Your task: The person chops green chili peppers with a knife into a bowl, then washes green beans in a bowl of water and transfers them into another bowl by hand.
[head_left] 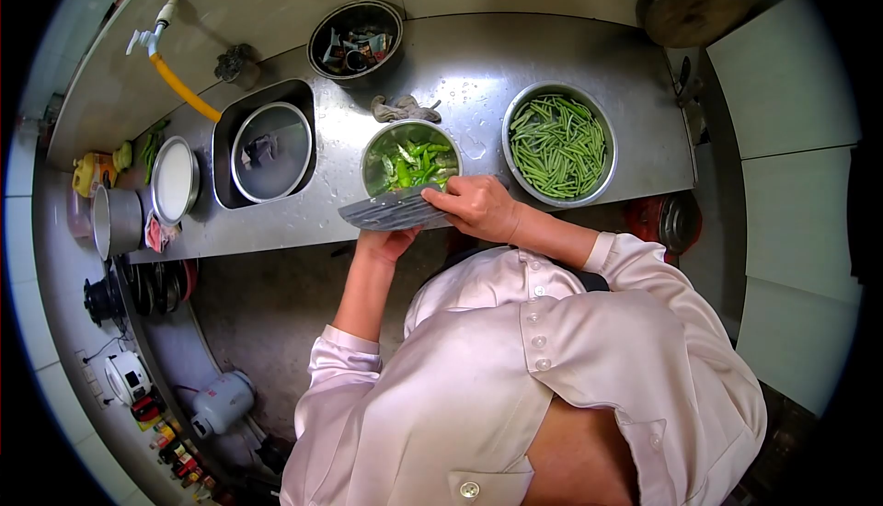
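Note:
A dark, ridged, flat object, perhaps a board or a wide blade, is tilted at the counter's front edge, beside a metal bowl of cut green peppers. My right hand grips its right end, thumb on top. Below it is my left hand, palm turned up, with its fingers mostly hidden under the object. To the right of the bowl stands a larger metal basin of green beans.
A sink holding a basin of cloudy water is on the left, under a yellow hose. Behind are a dark bowl of packets and a grey cloth. A white-filled bowl and a pot stand far left.

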Motion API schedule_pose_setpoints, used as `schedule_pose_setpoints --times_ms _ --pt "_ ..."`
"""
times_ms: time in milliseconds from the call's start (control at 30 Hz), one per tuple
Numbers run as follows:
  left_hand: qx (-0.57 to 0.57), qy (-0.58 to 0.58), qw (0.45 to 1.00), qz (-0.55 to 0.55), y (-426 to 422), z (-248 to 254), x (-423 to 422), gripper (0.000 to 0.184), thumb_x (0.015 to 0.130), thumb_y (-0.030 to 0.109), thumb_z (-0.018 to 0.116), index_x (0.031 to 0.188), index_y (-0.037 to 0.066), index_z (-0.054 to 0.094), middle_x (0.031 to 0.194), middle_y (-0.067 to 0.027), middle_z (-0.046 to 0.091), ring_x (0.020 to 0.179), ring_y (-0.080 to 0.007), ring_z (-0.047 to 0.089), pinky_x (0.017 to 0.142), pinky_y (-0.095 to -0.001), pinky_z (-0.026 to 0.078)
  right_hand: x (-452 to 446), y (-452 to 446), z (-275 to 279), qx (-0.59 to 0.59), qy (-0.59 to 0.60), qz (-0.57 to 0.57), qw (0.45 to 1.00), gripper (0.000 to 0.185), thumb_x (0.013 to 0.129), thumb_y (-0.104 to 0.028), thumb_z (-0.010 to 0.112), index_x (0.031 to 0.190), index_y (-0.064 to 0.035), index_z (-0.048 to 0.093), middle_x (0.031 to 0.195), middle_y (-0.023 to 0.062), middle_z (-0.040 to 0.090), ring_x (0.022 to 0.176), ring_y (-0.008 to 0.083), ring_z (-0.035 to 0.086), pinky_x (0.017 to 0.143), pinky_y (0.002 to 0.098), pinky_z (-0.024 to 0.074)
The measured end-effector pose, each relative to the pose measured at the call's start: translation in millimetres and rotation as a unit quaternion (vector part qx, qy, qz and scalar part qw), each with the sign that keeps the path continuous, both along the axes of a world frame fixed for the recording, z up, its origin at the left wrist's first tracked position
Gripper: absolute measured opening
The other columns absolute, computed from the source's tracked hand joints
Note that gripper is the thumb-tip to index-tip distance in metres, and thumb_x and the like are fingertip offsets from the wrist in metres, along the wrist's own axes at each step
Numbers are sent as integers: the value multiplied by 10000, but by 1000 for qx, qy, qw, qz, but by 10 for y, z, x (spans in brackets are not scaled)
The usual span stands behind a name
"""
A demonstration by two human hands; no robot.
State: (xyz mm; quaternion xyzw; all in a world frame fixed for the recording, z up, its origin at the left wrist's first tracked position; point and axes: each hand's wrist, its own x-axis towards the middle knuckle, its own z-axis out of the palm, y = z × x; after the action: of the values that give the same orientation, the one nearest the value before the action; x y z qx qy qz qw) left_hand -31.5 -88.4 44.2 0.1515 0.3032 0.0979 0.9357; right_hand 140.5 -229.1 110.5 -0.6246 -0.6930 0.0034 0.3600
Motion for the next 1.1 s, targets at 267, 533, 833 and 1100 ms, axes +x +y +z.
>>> schedule_pose_setpoints --times_ms 267,533,833,1100 --pt "-137 -31 990 24 38 141 53 100 894 123 576 979 70 578 794 -21 596 604 -112 544 587 -246 472 147 12 -194 -23 -22 -27 999 337 733 -104 657 1068 -135 629 666 75 517 562 273 580 497 393 473" --pt "169 156 973 20 247 330 153 145 963 186 549 874 73 534 636 32 468 478 -47 377 514 -212 386 392 -55 -352 -49 139 -115 982 221 792 -124 636 1009 -115 674 751 118 640 633 313 624 577 402 510" --pt "522 139 837 79 1644 736 1224 348 923 243 609 1096 -57 564 869 -111 658 742 -131 648 639 -272 519 479 -275 -108 -40 209 -178 961 186 806 -89 671 989 -67 694 822 137 680 634 269 640 579 340 510" --pt "762 366 499 -192 1031 582 1293 189 793 275 668 862 104 710 855 -133 696 855 -331 659 746 -453 513 591 -468 -69 -18 244 -225 943 196 813 -72 670 1005 -36 690 895 146 693 709 255 672 621 322 528"
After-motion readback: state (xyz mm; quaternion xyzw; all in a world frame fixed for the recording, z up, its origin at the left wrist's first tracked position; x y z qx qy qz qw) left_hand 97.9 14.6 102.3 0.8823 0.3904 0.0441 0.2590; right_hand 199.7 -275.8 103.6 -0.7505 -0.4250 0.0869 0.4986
